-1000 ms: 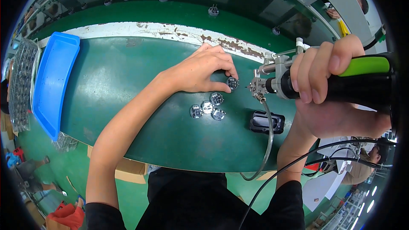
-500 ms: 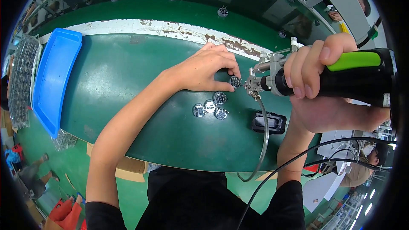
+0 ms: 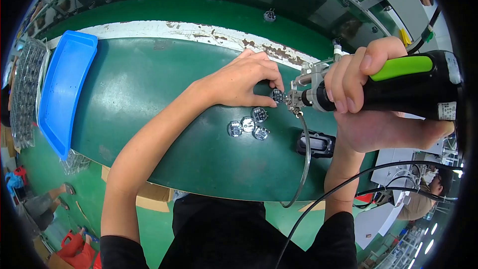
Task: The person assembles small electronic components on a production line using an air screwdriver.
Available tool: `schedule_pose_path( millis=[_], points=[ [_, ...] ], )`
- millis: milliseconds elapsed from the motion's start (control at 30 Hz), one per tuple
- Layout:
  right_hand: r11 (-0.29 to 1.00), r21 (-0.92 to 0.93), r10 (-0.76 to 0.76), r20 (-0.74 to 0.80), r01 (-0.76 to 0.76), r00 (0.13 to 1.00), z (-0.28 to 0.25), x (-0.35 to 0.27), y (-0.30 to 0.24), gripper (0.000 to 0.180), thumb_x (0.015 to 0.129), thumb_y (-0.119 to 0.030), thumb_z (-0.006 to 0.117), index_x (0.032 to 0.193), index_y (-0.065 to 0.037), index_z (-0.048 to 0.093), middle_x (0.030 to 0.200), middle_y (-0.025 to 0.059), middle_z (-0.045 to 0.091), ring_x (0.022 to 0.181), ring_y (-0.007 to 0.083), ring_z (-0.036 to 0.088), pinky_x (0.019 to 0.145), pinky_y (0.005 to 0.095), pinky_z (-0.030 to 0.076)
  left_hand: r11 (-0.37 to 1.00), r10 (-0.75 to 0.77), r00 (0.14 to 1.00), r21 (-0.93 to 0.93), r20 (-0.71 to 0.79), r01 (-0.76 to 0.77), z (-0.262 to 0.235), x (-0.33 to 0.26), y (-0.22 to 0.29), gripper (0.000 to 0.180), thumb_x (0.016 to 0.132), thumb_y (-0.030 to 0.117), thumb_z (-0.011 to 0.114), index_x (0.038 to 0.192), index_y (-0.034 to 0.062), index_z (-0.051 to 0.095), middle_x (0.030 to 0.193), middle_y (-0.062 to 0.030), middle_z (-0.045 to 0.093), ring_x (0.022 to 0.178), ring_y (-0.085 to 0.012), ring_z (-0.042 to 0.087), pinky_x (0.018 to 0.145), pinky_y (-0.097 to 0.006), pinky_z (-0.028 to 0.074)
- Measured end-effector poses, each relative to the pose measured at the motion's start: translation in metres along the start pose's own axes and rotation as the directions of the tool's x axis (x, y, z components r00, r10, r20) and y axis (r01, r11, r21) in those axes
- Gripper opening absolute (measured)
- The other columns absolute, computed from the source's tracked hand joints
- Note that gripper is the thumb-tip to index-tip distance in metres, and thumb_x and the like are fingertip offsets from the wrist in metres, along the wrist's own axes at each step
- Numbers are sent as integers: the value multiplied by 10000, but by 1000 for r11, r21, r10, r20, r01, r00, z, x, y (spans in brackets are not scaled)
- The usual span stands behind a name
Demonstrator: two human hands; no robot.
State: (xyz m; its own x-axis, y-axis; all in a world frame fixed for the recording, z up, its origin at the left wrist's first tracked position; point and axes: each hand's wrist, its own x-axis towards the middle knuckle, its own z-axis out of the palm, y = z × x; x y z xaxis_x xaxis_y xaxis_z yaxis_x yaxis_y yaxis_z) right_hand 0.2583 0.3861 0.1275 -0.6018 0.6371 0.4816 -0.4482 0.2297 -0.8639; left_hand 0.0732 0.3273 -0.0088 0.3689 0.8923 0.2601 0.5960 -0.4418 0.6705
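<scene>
My left hand (image 3: 244, 82) rests on the green table (image 3: 149, 99) and pinches a small round metal part (image 3: 277, 95) between thumb and fingers. My right hand (image 3: 368, 94) grips a black electric screwdriver with a green trigger (image 3: 408, 82). Its metal nose (image 3: 296, 97) touches the held part. Three more round silver parts (image 3: 247, 123) lie in a cluster on the table just below my left hand. A thin hose runs down from the tool's nose.
A blue plastic tray (image 3: 62, 89) lies at the table's left end, with a clear blister tray (image 3: 25, 94) beyond it. A black rectangular fixture (image 3: 316, 144) sits near my right wrist. Small parts stand on the conveyor (image 3: 269, 16) behind. A black cable (image 3: 348, 184) hangs at the lower right.
The screwdriver's nose has moved left and closed onto the part in my left hand. My left hand has stayed in place.
</scene>
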Motion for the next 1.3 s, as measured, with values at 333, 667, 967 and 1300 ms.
schedule_pose_path(
  millis=[333,667,967,1300],
  points=[
    [1000,6,-29,55,29,998,-2,1,5,1043,736,-1032,256,955,-51,532,548,6,459,405,117,404,408,261,349,1000,22,1000,-9,-20,-22,0,0,-1,321,803,248,829,1068,114,707,992,-16,616,1069,-246,557,1014,-419,383],
    [989,-128,63,-124,-79,990,10,0,0,1038,725,-1039,295,936,-47,519,556,16,461,415,114,395,419,258,345,1000,9,1000,-13,-8,-9,1,1,0,316,797,243,829,1059,110,714,983,-22,619,1060,-246,559,1013,-420,378],
    [988,93,130,-83,-122,988,9,1,2,1017,724,-1030,349,931,-48,515,546,1,440,421,113,400,411,269,330,1000,-20,1000,-21,7,20,1,2,2,310,801,242,820,1055,98,719,980,-28,622,1070,-245,562,1030,-424,377],
    [999,14,45,65,-46,997,-35,-5,-61,789,822,-821,515,1067,-73,456,654,-15,492,521,88,472,551,240,408,1000,-4,1000,21,6,4,-26,-30,3,307,843,229,811,1117,119,724,1060,-15,664,1111,-245,577,1056,-401,398]
  ],
)
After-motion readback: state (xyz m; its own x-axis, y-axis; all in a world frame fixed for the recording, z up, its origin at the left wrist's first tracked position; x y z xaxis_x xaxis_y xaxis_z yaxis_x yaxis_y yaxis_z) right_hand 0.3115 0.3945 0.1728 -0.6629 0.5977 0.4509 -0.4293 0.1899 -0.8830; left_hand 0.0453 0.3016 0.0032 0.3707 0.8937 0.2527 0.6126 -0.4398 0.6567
